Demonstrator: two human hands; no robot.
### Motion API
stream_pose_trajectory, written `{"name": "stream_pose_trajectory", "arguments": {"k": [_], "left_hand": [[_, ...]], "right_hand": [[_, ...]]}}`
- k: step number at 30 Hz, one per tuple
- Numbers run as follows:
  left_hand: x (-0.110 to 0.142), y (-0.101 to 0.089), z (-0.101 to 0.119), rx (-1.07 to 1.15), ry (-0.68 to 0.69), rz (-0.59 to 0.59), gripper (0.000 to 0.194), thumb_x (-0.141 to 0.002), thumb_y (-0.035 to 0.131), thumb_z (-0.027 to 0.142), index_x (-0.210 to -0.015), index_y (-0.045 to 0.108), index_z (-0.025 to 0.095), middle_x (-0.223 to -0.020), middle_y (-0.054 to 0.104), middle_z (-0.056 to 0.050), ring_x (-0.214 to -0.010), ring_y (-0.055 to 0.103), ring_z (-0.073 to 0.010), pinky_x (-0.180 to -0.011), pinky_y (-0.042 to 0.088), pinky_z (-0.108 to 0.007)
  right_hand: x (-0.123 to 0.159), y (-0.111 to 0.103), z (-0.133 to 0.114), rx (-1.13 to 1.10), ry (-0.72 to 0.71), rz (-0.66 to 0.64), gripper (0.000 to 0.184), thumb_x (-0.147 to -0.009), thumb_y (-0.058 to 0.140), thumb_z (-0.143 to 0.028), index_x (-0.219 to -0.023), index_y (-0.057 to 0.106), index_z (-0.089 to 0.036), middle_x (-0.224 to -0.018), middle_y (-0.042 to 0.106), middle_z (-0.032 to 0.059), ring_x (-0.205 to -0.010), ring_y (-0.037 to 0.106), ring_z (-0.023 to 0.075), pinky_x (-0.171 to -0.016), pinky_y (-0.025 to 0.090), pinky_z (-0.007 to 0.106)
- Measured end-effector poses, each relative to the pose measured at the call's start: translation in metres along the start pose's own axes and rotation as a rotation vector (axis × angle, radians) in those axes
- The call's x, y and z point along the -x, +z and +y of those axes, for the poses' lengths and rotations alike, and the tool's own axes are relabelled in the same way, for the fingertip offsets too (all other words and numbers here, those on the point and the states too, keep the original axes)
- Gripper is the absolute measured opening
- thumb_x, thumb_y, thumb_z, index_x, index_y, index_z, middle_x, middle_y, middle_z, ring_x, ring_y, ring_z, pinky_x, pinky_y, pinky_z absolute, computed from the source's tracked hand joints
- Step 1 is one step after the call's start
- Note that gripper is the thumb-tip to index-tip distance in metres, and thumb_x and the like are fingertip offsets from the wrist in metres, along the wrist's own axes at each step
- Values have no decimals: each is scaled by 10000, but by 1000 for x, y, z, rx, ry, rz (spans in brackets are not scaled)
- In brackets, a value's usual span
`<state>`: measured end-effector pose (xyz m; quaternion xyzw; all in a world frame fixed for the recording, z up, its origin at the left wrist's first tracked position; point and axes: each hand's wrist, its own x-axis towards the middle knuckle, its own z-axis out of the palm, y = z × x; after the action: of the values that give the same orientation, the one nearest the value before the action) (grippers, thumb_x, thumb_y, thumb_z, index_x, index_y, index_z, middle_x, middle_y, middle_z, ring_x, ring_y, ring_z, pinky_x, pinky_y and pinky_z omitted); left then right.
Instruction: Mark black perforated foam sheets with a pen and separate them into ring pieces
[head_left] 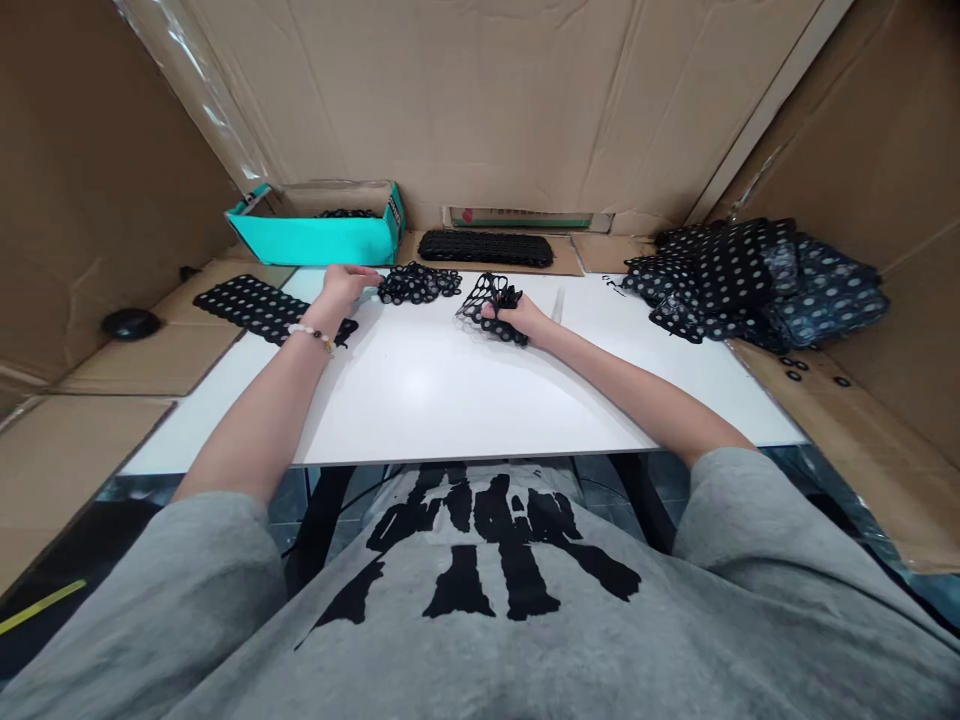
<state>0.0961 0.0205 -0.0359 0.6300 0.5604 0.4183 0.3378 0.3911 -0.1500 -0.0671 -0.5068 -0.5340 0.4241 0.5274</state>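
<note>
My left hand [346, 285], with a beaded bracelet on its wrist, reaches over the white table with fingers stretched out. Its fingertips are at the near-left edge of a heap of small black rings [418, 284]; whether they touch it I cannot tell. My right hand [523, 318] is closed around a bunched black perforated sheet [474, 303], its holed mesh fanning out to the left of the fingers. Left of and partly behind my left wrist lies a flat black sheet with round pale spots [251, 305].
A turquoise box [315, 240] with black pieces inside stands back left. Behind the heap lies a black stack [486, 248]. Spotted black sheets [739, 275] are piled at right, with loose rings [793, 375] nearby. A round black object [131, 323] sits far left. Cardboard walls [465, 100] surround the white table [450, 400].
</note>
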Motion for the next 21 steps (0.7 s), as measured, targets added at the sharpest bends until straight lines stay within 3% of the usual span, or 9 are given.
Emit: {"name": "stream_pose_trajectory", "arguments": {"k": [5, 10, 12, 17, 19, 21], "left_hand": [[8, 0, 4, -173, -13, 34, 197, -702, 782, 197, -869, 726, 109, -753, 667, -27, -723, 533, -154, -746, 429, -302], [21, 10, 30, -359, 282, 71, 259, -798, 669, 201, -1033, 755, 132, -960, 732, -66, -884, 609, -191, -900, 444, -306], [35, 22, 44, -344, 440, -23, 272, -823, 649, 272, -1039, 763, 152, -983, 746, -69, -903, 622, -200, -896, 452, -305], [82, 58, 67, -351, 690, -511, 340, -748, 737, 480, -894, 793, 178, -889, 772, -57, -787, 629, -198, -755, 446, -298], [96, 70, 67, -350, 701, -551, 351, -724, 751, 504, -859, 796, 184, -848, 774, -52, -737, 619, -187, -722, 436, -297], [105, 78, 63, -324, 670, -519, 354, -719, 749, 505, -852, 798, 181, -834, 773, -55, -709, 610, -182, -701, 432, -297]], "right_hand": [[0, 0, 0, -3, 12, 10, 347, -570, 860, -383, -768, 699, -149, -812, 739, 34, -863, 664, 198, -927, 529, 373], [-2, 0, 3, -21, 24, 11, 383, -559, 881, -407, -780, 695, -156, -800, 728, 20, -830, 654, 188, -892, 536, 363], [-3, 0, 4, -23, 28, 16, 411, -550, 889, -432, -785, 691, -159, -798, 725, 16, -819, 647, 182, -880, 536, 359], [-4, 0, 6, -36, -11, 23, 472, -540, 891, -484, -824, 702, -158, -820, 729, 17, -803, 636, 170, -845, 525, 335], [-4, 0, 6, -40, -19, 15, 478, -540, 887, -492, -829, 710, -156, -820, 733, 22, -799, 638, 171, -823, 521, 324], [-4, 1, 6, -31, -21, 9, 466, -552, 881, -490, -830, 714, -154, -819, 736, 27, -802, 643, 176, -810, 521, 319]]}}
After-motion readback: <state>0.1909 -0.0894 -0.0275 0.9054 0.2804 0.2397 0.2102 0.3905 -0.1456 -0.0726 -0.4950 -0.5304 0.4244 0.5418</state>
